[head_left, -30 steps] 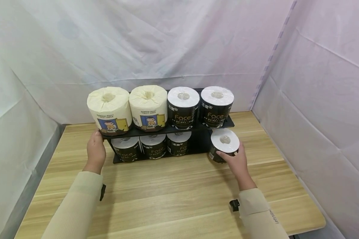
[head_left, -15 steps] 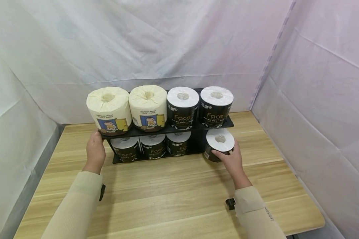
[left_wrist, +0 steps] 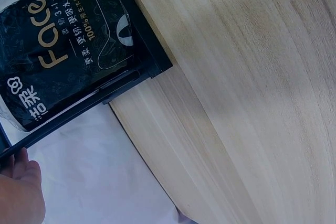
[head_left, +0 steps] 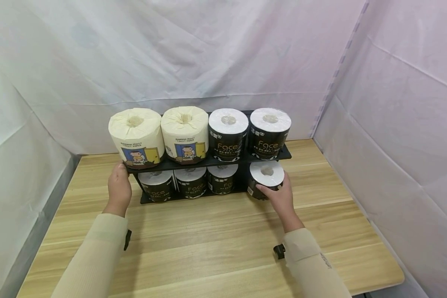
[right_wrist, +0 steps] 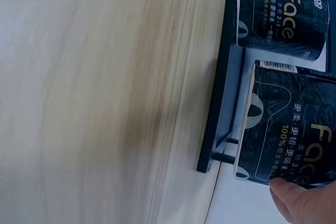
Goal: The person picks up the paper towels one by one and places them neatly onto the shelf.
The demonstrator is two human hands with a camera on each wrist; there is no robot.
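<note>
In the head view, a black two-tier rack point(head_left: 288, 154) stands on the table, loaded with toilet paper rolls. My right hand point(head_left: 281, 198) grips a black-wrapped toilet paper roll point(head_left: 267, 174) at the right end of the lower tier, thumb on its front. The right wrist view shows this roll point(right_wrist: 289, 124) slightly tilted, beside another black roll point(right_wrist: 283, 17), with a gap between them. My left hand point(head_left: 119, 188) holds the left end of the upper shelf. In the left wrist view, its fingers point(left_wrist: 21, 166) lie against the rack's edge point(left_wrist: 68, 121).
On the upper tier sit two cream-wrapped rolls point(head_left: 135, 138) point(head_left: 185, 134) and two black-wrapped rolls point(head_left: 228, 134) point(head_left: 269, 133). Three black rolls point(head_left: 191, 182) fill the lower tier's left and middle. The wooden table point(head_left: 193, 244) extends in front, with white cloth point(head_left: 208, 49) behind.
My right hand has moved the black toilet paper roll leftward and slightly back, from outside the rack's right end to beneath the upper shelf. The left hand stays put.
</note>
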